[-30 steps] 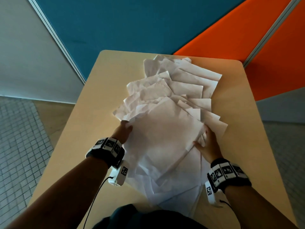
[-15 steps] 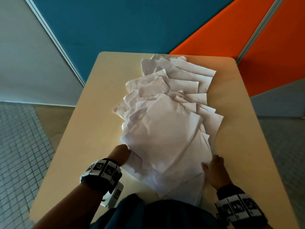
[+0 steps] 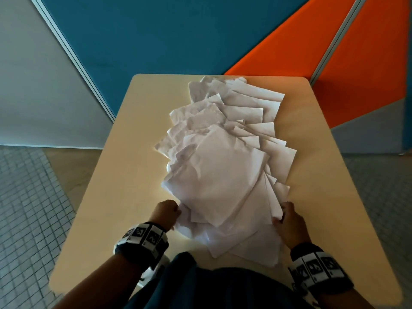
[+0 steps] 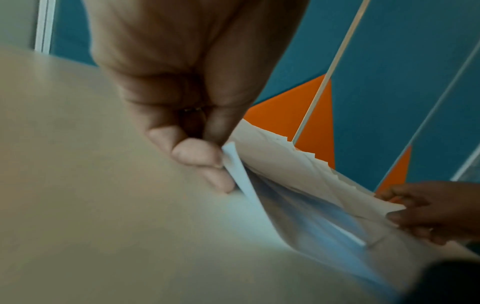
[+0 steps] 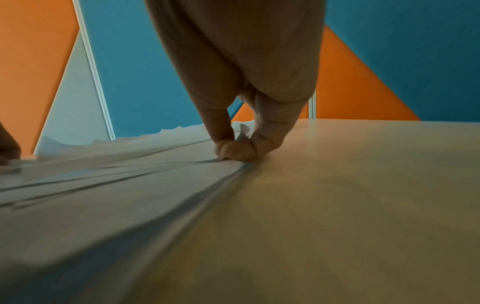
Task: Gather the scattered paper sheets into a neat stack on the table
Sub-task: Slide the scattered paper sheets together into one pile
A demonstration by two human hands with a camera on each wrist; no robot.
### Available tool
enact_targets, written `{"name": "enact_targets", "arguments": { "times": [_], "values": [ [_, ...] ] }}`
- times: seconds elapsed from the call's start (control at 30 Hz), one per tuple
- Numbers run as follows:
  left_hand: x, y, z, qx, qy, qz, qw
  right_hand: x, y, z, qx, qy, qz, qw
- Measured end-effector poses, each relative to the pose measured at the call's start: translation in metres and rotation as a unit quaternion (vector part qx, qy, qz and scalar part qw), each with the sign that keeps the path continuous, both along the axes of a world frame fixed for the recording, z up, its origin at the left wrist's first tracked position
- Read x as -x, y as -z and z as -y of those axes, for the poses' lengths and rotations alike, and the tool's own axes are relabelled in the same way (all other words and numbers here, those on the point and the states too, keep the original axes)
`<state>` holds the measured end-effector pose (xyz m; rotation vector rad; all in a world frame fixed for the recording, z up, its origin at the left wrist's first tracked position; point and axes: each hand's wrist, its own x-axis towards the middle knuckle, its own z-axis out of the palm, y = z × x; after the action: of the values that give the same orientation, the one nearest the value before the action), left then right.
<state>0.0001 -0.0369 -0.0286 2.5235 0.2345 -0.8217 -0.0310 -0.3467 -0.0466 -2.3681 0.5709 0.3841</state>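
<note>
Several white paper sheets (image 3: 223, 166) lie fanned in an overlapping heap down the middle of the beige table (image 3: 124, 175). My left hand (image 3: 169, 211) is at the heap's near left edge; in the left wrist view its curled fingers (image 4: 200, 156) pinch the lifted edge of the paper sheets (image 4: 298, 185). My right hand (image 3: 287, 219) is at the near right edge; in the right wrist view its thumb and fingers (image 5: 233, 150) pinch the edge of the paper sheets (image 5: 116, 179) against the table.
The table's near edge is at my body (image 3: 211, 286). Blue (image 3: 167, 36) and orange (image 3: 289, 54) wall panels stand right behind the far edge. Bare tabletop lies left and right (image 3: 330, 186) of the heap. Tiled floor (image 3: 26, 197) is below on both sides.
Both hands slid back along the sides of the heap towards me, from its middle to its near corners. The sheets there have bunched closer together.
</note>
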Motion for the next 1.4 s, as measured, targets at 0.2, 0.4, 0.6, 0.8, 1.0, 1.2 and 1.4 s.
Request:
{"name": "enact_targets", "arguments": {
  "times": [0.2, 0.4, 0.6, 0.8, 1.0, 1.2, 1.4],
  "values": [
    [-0.007, 0.004, -0.002, 0.040, -0.020, -0.038, 0.998, 0.002, 0.003, -0.006, -0.019, 0.019, 0.014, 1.000],
    [0.007, 0.007, -0.004, 0.065, -0.035, -0.045, 0.996, 0.019, 0.001, 0.001, 0.056, 0.017, 0.008, 0.998],
    [0.012, 0.005, 0.007, 0.140, -0.075, -0.060, 0.986, 0.029, 0.005, -0.008, 0.070, 0.001, -0.012, 0.997],
    [-0.001, -0.005, 0.006, 0.058, -0.041, 0.016, 0.997, 0.038, 0.001, -0.005, -0.001, 0.098, 0.025, 0.995],
    [-0.017, -0.002, 0.016, 0.102, -0.128, 0.073, 0.984, 0.035, 0.005, -0.016, -0.010, 0.083, 0.033, 0.996],
    [-0.026, 0.002, 0.015, 0.123, -0.159, 0.107, 0.974, 0.022, 0.001, 0.005, -0.037, 0.107, 0.066, 0.991],
    [-0.027, -0.002, 0.017, 0.083, -0.144, 0.107, 0.980, -0.002, 0.004, 0.020, -0.071, 0.076, 0.046, 0.993]
  ]
}}
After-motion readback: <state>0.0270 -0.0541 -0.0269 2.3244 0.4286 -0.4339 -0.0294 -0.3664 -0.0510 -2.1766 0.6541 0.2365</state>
